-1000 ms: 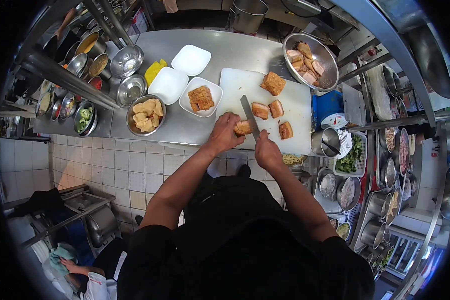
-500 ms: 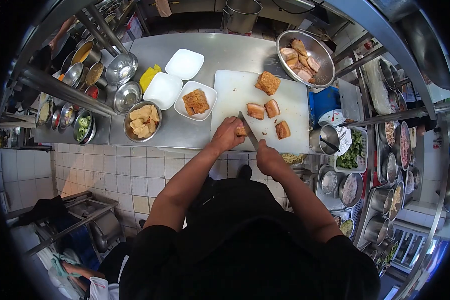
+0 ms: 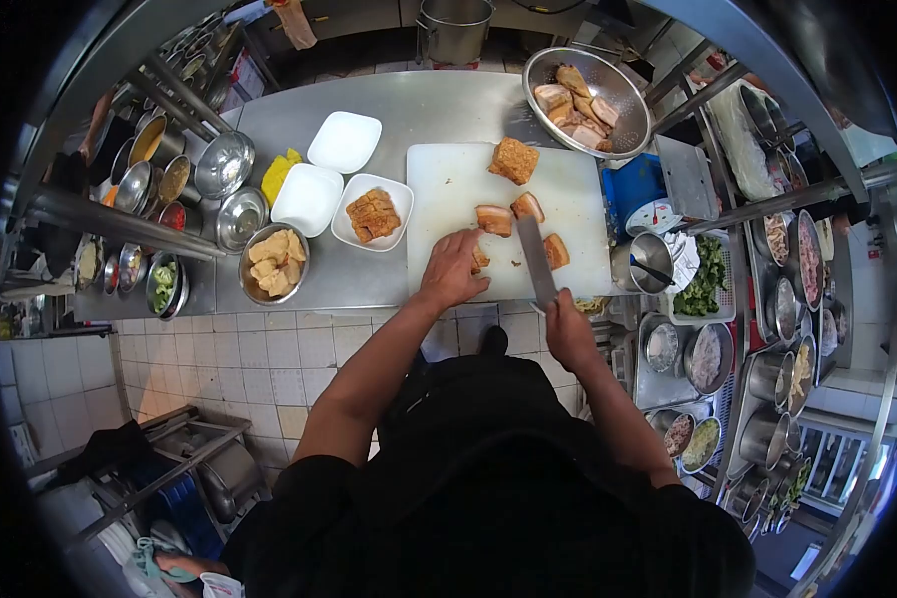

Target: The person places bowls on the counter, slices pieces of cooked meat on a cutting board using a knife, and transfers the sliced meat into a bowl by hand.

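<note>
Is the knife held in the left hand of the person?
No, the knife is gripped in the right hand.

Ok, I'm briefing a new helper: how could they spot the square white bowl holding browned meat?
On the grey steel counter, find the white rectangular cutting board. Just left of it sits the square white bowl, the only one of three white dishes there with browned meat inside.

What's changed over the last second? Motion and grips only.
The right hand has swung the knife rightward, away from the meat piece at the left hand; the blade now overlaps the rightmost loose piece in view. The left hand has edged right over the cutting board. No grip visibly taken or released. White bowl of meat and colander stayed put; the overall frame shift looks like camera motion.
</note>
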